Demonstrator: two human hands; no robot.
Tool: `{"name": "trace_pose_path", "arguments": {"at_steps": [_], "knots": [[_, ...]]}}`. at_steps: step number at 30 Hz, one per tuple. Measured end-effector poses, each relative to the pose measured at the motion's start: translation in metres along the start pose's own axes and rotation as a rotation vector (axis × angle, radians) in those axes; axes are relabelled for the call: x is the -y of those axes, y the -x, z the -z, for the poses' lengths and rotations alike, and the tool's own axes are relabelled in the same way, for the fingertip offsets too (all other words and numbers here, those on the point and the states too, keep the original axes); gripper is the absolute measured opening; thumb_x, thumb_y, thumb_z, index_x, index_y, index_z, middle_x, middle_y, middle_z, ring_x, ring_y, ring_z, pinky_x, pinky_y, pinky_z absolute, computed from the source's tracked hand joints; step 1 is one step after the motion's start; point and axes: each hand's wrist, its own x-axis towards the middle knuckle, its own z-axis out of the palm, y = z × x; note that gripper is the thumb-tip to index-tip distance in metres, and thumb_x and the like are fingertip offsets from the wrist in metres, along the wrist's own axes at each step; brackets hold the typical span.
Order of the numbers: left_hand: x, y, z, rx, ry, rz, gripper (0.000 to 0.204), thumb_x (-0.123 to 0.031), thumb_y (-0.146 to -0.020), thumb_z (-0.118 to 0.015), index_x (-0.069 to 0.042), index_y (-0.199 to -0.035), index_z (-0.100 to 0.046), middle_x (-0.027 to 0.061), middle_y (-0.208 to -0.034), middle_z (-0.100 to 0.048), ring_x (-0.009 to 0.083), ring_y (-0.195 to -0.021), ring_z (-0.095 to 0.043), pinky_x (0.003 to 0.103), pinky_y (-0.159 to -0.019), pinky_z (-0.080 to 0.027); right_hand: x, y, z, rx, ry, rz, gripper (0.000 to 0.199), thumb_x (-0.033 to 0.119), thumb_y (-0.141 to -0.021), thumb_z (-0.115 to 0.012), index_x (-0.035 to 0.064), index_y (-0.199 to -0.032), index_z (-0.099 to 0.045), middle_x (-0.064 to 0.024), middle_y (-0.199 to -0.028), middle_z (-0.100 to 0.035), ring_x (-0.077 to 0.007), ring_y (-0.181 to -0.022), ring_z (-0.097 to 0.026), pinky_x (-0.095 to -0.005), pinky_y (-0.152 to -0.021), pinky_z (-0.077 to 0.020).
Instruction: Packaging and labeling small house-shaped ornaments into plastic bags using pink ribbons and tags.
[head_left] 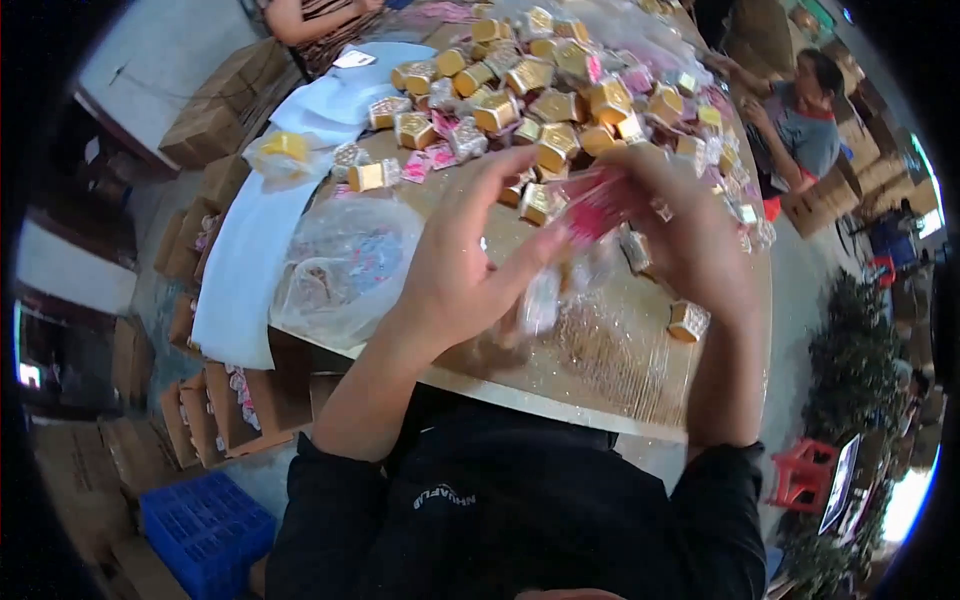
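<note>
My left hand [470, 260] and my right hand [690, 240] are raised over the table, fingers closed together on a small pink packet [592, 208] with clear crinkled plastic wrap [545, 295] hanging below it. The motion blurs the packet. A heap of small gold-wrapped boxes [540, 90] mixed with pink packets lies on the table just beyond my hands. One gold box [688, 321] sits alone by my right wrist.
A clear plastic bag [345, 265] of small items lies left of my hands on the wooden table [600, 385]. White sheets [245, 270] hang off the left edge. Cardboard boxes [215, 125] and a blue crate [205, 530] stand left. Other people sit at the far side, one seated person [800, 115] at the right.
</note>
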Motion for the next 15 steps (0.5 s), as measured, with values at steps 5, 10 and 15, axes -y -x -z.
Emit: {"name": "trace_pose_path", "arguments": {"at_steps": [5,10,15], "knots": [[0.007,0.034,-0.021,0.324,0.399,0.467,0.037,-0.015,-0.087,-0.073,0.000,-0.118,-0.061,0.0107,-0.102,-0.070,0.0179,-0.092,-0.067,0.030,-0.082,-0.051,0.000,0.048,-0.059,-0.223,-0.215,-0.047,0.027,-0.004,-0.087,-0.058,0.0020,-0.112,-0.059,-0.0208,-0.092,-0.065,-0.0369,-0.088,-0.065,-0.0395,-0.077,-0.0512],[0.014,0.056,-0.029,0.208,0.549,0.567,0.022,-0.013,-0.094,-0.067,0.002,-0.109,-0.064,0.0054,-0.093,-0.070,0.0064,-0.080,-0.063,0.022,-0.071,-0.051,-0.009,0.068,-0.085,-0.286,-0.435,-0.306,0.018,-0.001,-0.091,-0.059,0.0003,-0.109,-0.061,-0.0176,-0.089,-0.068,-0.0258,-0.080,-0.069,-0.0333,-0.072,-0.0521],[0.018,0.055,-0.018,0.085,0.538,0.621,0.023,-0.017,-0.096,-0.065,0.002,-0.108,-0.065,0.0025,-0.090,-0.068,0.0050,-0.073,-0.060,0.020,-0.067,-0.048,-0.010,0.069,-0.086,-0.407,-0.395,-0.298,0.016,0.000,-0.091,-0.060,-0.0002,-0.107,-0.063,-0.0134,-0.087,-0.069,-0.0174,-0.077,-0.067,-0.0292,-0.072,-0.0515]]}}
